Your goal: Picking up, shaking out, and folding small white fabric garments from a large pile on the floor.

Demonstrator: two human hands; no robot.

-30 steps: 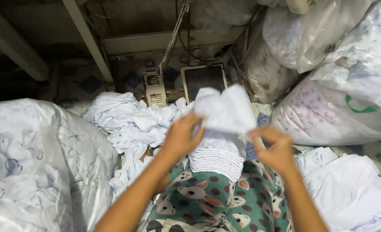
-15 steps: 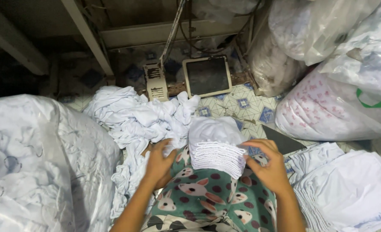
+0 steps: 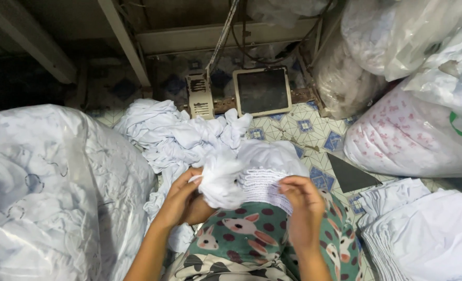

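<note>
Both hands on a white garment held over the lap.

Garment (image 3: 251, 174), white with a ribbed band, lay bunched on the patterned lap (image 3: 257, 234). Left hand (image 3: 181, 200) gripped its gathered left end, fingers closed on the cloth. Right hand (image 3: 304, 200) pinched the ribbed edge at its right. Loose white pile (image 3: 179, 138) just beyond the garment; folded stack (image 3: 423, 229) to its right; large plastic bag (image 3: 48, 192) to its left; pedal (image 3: 262, 91) farther beyond.
</note>
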